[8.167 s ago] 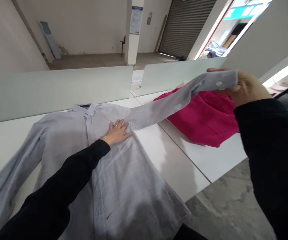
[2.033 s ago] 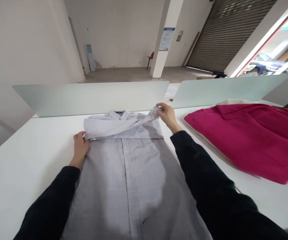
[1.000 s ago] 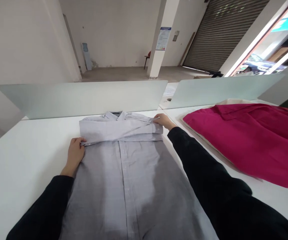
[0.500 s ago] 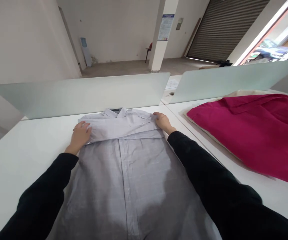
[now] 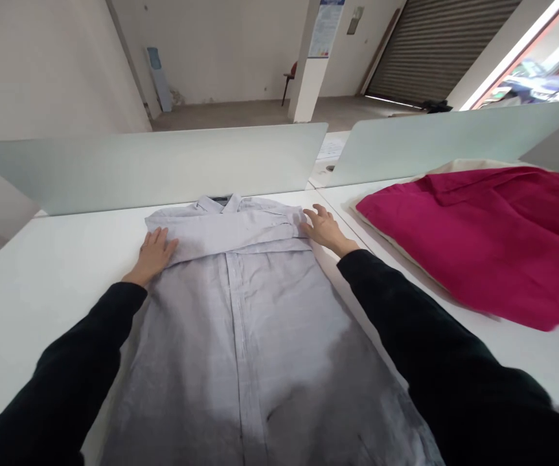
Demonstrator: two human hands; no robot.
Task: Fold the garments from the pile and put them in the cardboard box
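A light grey button-up shirt (image 5: 279,291) lies front side up, its collar at the far end and its body stretching toward me. Both sleeves (image 5: 225,230) are folded across the chest, one over the other. My left hand (image 5: 154,254) rests flat with fingers stretched on the folded layer at the shirt's left edge. At the right edge, beside the cuff end, my right hand (image 5: 324,228) has its fingers apart and holds nothing; its thumb is at the fabric's edge. The shirt's lower end runs out of view.
The shirt lies on a white table (image 5: 56,272). A frosted glass panel (image 5: 186,165) stands along the far edge, with a second panel (image 5: 429,145) to its right. Magenta cloth (image 5: 493,239) lies over cream fabric (image 5: 458,167) on the right.
My right hand has let go of the sleeve's cuff end and spread its fingers, shifting slightly right. The left hand has flattened onto the cloth. The view has tilted slightly down.
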